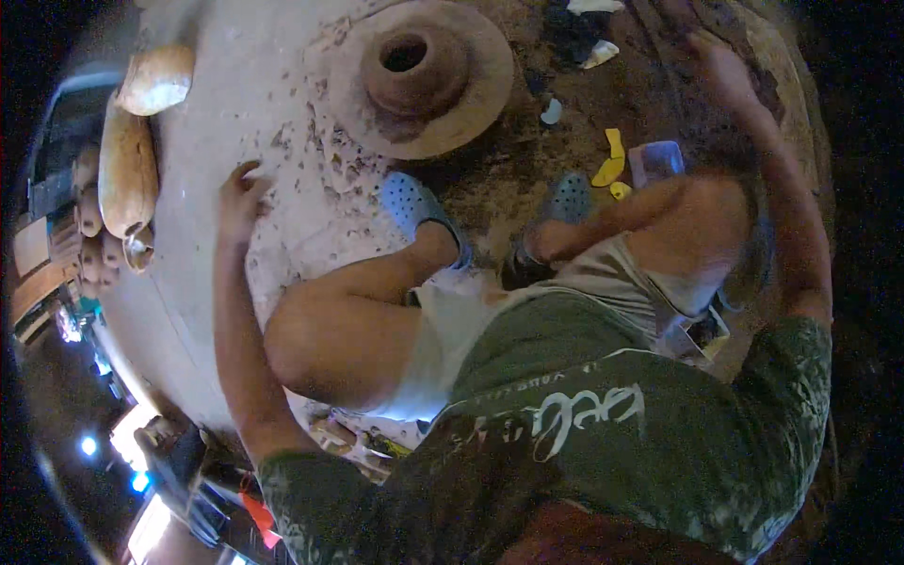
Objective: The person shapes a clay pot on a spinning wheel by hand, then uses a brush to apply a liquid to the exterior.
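Note:
A clay piece with a round dark opening and a wide rim stands in the middle of a round wheel disc, just beyond my feet. My left hand hovers over the pale, clay-spattered floor to the left, fingers apart and loosely bent, with nothing in them. It is well away from the clay piece. Far to the right, my right hand reaches into a dim area beside a dark brown surface. Blur and shadow hide its fingertips, so whether it touches or holds anything does not show.
Yellow flat tools, a pale blue crescent-shaped piece and a translucent tub lie right of the wheel. A whitish scrap is farther off. Long orange-brown clay-coloured vessels lie at far left. My blue clogs flank the near floor.

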